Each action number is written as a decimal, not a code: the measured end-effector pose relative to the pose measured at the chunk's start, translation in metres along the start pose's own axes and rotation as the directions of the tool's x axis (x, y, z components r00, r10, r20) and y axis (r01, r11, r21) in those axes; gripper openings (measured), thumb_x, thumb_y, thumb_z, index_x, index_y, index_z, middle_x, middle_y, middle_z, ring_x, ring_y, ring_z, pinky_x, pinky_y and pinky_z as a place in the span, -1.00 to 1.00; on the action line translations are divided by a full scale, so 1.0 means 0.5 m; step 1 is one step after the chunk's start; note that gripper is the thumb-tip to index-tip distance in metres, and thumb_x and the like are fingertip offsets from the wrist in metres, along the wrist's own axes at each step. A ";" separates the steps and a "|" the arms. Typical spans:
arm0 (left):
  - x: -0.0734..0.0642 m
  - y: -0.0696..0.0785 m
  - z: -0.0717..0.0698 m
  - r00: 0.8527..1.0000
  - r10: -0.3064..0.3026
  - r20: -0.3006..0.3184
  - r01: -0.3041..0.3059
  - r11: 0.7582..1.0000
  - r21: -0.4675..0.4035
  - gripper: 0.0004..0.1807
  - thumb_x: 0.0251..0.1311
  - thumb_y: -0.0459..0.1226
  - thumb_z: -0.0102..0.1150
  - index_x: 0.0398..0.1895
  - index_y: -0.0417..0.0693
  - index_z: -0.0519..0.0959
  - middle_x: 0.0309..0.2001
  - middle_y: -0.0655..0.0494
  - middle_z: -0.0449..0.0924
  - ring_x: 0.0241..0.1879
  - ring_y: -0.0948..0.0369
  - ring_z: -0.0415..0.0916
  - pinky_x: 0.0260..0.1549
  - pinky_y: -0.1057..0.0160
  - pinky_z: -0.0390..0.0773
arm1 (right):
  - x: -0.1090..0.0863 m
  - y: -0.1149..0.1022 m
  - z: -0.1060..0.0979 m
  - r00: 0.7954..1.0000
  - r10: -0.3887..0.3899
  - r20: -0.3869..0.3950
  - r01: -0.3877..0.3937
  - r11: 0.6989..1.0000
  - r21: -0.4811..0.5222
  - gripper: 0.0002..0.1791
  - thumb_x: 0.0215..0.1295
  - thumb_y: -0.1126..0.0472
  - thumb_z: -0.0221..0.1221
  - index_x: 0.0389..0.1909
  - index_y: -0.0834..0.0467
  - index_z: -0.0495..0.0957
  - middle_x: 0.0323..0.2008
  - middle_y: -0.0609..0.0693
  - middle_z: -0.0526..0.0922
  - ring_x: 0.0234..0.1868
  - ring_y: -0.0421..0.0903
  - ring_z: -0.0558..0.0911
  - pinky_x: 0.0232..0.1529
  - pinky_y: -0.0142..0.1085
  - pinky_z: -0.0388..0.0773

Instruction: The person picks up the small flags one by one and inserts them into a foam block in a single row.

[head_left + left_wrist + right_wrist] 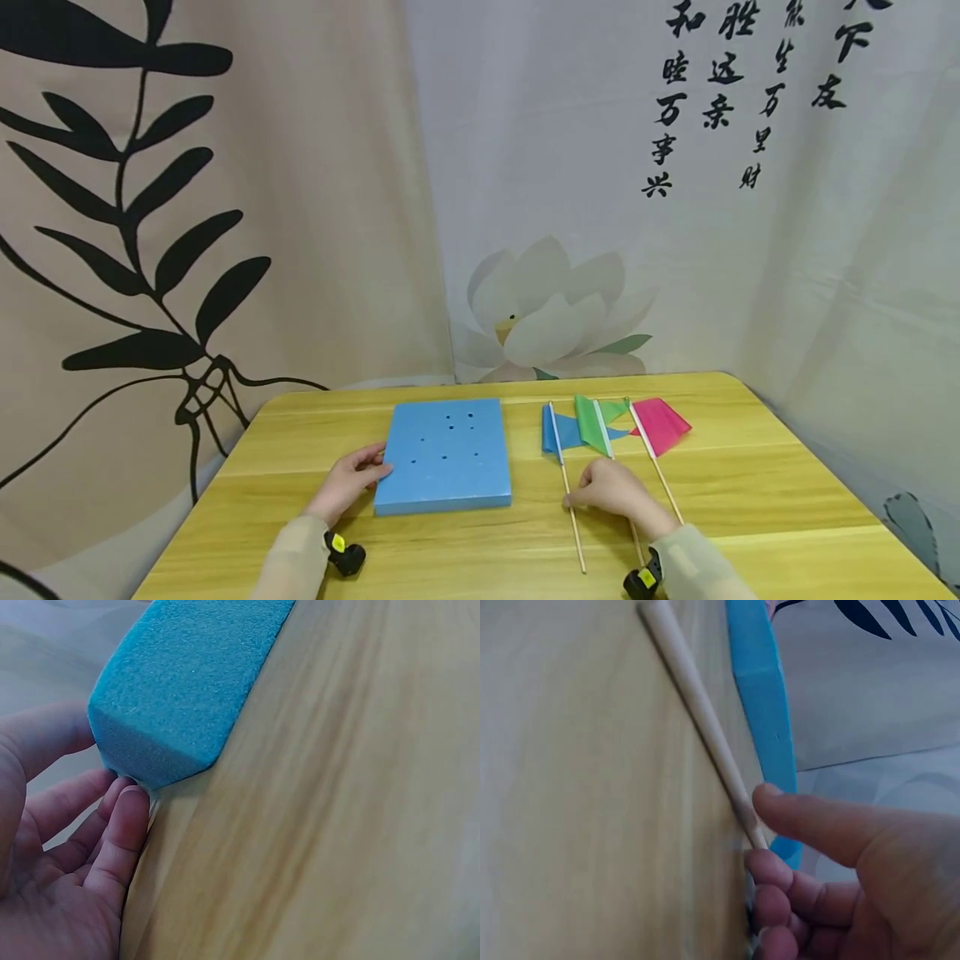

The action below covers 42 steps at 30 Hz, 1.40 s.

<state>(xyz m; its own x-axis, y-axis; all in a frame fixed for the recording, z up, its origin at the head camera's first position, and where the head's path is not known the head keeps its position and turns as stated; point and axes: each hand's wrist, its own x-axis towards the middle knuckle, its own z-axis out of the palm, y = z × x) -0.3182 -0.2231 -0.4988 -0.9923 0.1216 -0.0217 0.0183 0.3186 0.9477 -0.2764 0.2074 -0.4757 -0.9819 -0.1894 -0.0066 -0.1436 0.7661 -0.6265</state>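
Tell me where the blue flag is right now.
In the head view, the blue flag lies on the table, right of the blue board, partly covered by the green flag, with the right hand at its stick.

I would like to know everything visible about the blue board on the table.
The blue board is a thick, roughly square slab; up close its side looks grainy, like foam. Several small dark holes dot its upper face, with nothing standing in them. It lies on the wood-grained table, left of the flags. The left hand touches its left edge; the board's underside is hidden.
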 end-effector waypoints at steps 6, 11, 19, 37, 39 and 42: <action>0.001 0.000 0.001 1.000 0.007 -0.007 -0.007 1.000 -0.001 -0.35 0.25 -0.23 0.27 0.37 -0.23 0.34 0.06 -0.10 0.46 -0.16 0.12 0.47 -0.24 0.22 0.51 | 0.001 -0.013 0.007 1.000 0.018 -0.010 -0.019 0.999 -0.043 -0.41 -0.14 0.03 0.48 -0.91 -0.03 0.20 -0.87 -0.27 0.04 -0.77 -0.27 0.04 -0.72 -0.39 -0.05; -0.001 0.002 0.001 1.000 0.006 -0.004 -0.006 1.000 0.005 -0.35 0.25 -0.23 0.27 0.37 -0.25 0.33 0.05 -0.10 0.46 -0.16 0.13 0.47 -0.25 0.23 0.51 | -0.002 -0.012 0.009 1.000 0.022 0.000 -0.022 0.999 -0.025 -0.40 -0.13 0.00 0.49 -0.92 -0.02 0.22 -0.87 -0.27 0.04 -0.78 -0.28 0.03 -0.72 -0.39 -0.06; 0.008 0.001 0.011 1.000 0.007 0.001 -0.007 1.000 0.001 -0.35 0.24 -0.23 0.28 0.36 -0.24 0.34 0.06 -0.10 0.47 -0.12 0.12 0.47 -0.22 0.22 0.52 | -0.011 0.003 0.003 1.000 -0.007 -0.006 0.008 0.998 0.057 -0.48 -0.11 0.04 0.49 -0.90 -0.01 0.31 -0.87 -0.27 0.14 -0.77 -0.30 0.08 -0.72 -0.41 -0.02; 0.006 -0.002 0.003 1.000 0.011 0.018 -0.011 1.000 0.022 -0.33 0.27 -0.20 0.25 0.39 -0.26 0.30 0.11 -0.13 0.44 -0.08 0.13 0.46 -0.19 0.23 0.53 | -0.063 0.189 -0.148 0.945 0.291 -0.152 -0.250 0.938 0.239 -0.66 0.13 0.16 0.36 -0.67 0.15 0.43 -0.72 -0.10 0.34 -0.70 -0.20 0.27 -0.68 -0.36 0.26; 0.006 -0.002 0.003 1.000 0.011 0.020 -0.012 1.000 0.022 -0.32 0.27 -0.20 0.25 0.39 -0.26 0.30 0.12 -0.13 0.44 -0.07 0.13 0.46 -0.20 0.23 0.53 | -0.068 0.201 -0.152 0.943 0.311 -0.115 -0.286 0.939 0.192 -0.55 0.10 0.10 0.38 -0.76 0.06 0.32 -0.78 -0.14 0.23 -0.74 -0.23 0.17 -0.72 -0.39 0.18; 0.008 -0.005 0.003 1.000 0.004 0.014 -0.004 1.000 0.020 -0.32 0.26 -0.19 0.26 0.39 -0.25 0.30 0.11 -0.13 0.44 -0.08 0.13 0.46 -0.21 0.25 0.53 | -0.070 0.202 -0.155 0.950 0.303 -0.082 -0.290 0.947 0.134 -0.44 0.03 0.03 0.43 -0.82 0.00 0.21 -0.81 -0.16 0.12 -0.76 -0.24 0.07 -0.73 -0.40 0.10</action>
<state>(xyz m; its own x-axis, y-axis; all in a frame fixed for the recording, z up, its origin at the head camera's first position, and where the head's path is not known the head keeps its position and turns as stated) -0.3218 -0.2218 -0.5017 -0.9904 0.1362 -0.0224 0.0251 0.3370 0.9412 -0.2660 0.3391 -0.4781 -0.9859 0.1021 -0.1322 0.1657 0.6985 -0.6962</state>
